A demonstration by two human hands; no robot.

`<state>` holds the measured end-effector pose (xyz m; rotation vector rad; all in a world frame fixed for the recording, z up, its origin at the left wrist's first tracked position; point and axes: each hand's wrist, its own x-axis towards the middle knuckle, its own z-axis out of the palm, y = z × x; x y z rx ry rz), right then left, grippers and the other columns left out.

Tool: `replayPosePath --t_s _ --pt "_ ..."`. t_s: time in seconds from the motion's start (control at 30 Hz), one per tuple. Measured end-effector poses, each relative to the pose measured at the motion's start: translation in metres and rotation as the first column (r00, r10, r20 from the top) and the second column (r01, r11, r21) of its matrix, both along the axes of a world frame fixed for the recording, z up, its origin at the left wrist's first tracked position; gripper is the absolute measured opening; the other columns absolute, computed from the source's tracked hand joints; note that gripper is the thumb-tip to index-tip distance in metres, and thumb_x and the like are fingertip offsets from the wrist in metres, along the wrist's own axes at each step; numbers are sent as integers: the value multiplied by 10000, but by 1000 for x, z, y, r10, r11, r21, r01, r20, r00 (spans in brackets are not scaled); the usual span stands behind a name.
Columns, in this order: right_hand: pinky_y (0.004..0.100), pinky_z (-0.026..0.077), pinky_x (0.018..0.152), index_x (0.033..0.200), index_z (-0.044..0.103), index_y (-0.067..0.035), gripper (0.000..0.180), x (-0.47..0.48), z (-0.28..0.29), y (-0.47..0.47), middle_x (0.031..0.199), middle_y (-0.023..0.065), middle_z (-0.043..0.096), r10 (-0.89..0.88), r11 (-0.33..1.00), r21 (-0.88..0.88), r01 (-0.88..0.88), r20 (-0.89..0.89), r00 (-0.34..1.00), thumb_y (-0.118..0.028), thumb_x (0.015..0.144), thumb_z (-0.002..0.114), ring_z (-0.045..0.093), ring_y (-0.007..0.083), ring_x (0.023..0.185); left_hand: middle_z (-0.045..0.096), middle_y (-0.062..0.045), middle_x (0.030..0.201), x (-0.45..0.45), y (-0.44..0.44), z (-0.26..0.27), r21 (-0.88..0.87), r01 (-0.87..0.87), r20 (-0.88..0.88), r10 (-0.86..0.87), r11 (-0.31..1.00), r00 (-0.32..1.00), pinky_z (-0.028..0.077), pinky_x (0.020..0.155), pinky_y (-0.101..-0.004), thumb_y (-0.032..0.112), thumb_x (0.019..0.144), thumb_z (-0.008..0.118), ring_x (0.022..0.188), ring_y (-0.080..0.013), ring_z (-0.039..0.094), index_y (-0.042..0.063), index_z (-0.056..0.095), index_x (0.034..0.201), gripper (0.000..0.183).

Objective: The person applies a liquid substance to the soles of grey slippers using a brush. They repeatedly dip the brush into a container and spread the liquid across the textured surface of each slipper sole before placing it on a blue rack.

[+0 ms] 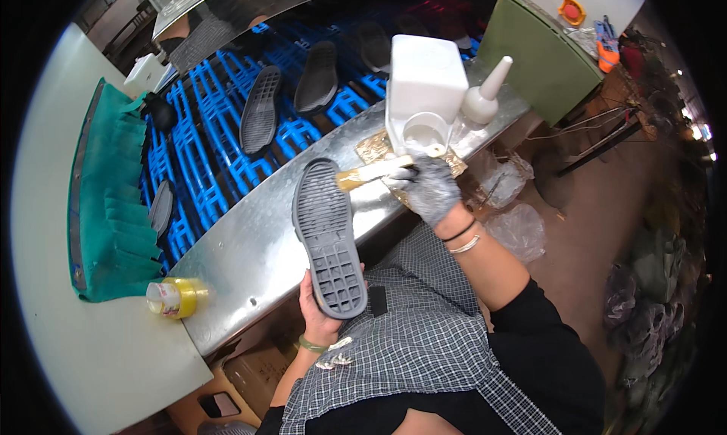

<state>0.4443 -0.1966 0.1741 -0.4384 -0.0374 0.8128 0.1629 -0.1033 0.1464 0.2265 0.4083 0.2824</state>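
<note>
My bare left hand [319, 313] grips a grey rubber shoe sole [328, 236] by its heel end, with the ribbed and gridded face turned up. A grey-and-white work glove covers my right hand [429, 182], which holds a flat brush [372, 172] by its pale handle. The brush's yellowish bristles are at the right edge of the sole's forefoot; whether they touch it I cannot tell. Just beyond the glove stands a white plastic container [426, 88] with an opening low on its front. A white squeeze bottle [483, 97] with a pointed nozzle is to its right.
Several soles, one a gridded sole [261, 108], lie on a conveyor of blue slats [204, 134] behind the metal ledge [250, 253]. A green fringed curtain [113, 196] hangs at left, near a yellow tape roll [179, 297]. At right are a green box [537, 54] and plastic bags [517, 230].
</note>
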Motion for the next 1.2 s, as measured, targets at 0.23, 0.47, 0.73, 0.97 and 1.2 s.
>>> replayPosePath --t_s 0.23,0.47,0.73,0.97,1.2 --pt "338 636 613 1117 560 50 259 -47 -2 82 972 188 671 40 892 -451 -25 24 999 -192 1025 579 717 235 735 548 -256 1386 -2 1 -10 132 -10 -72 20 991 997 510 970 -598 548 1021 361 1248 -432 564 14 415 1481 707" --pt "330 621 746 1215 603 43 405 -127 -5 -13 1114 222 681 320 929 -278 -244 276 906 -295 994 615 720 226 878 589 -200 1367 -1 23 -5 48 -87 -73 91 995 993 487 1061 -506 436 1058 333 1224 -348 603 10 478 1424 580" --pt "261 586 733 1139 728 -89 239 -45 50 -7 938 66 748 573 798 -461 -387 781 250 -243 971 658 714 132 786 566 -226 1386 7 43 21 7 28 -131 -27 1000 991 521 1015 -532 441 1054 333 1231 -379 595 23 451 1454 590" --pt "301 549 741 987 758 -82 276 -5 28 78 856 55 732 627 779 -627 -22 777 58 -337 881 765 670 144 772 379 -274 1518 0 20 33 -140 132 263 -92 981 960 571 863 -644 532 1054 201 1167 -506 582 58 256 1564 698" --pt "327 584 793 1014 734 -103 198 20 58 100 938 61 739 222 965 -255 55 915 336 -272 911 738 694 154 872 365 -302 1515 -3 24 37 -128 99 226 -68 987 972 612 786 -596 501 1059 193 1073 -498 630 51 249 1565 680"
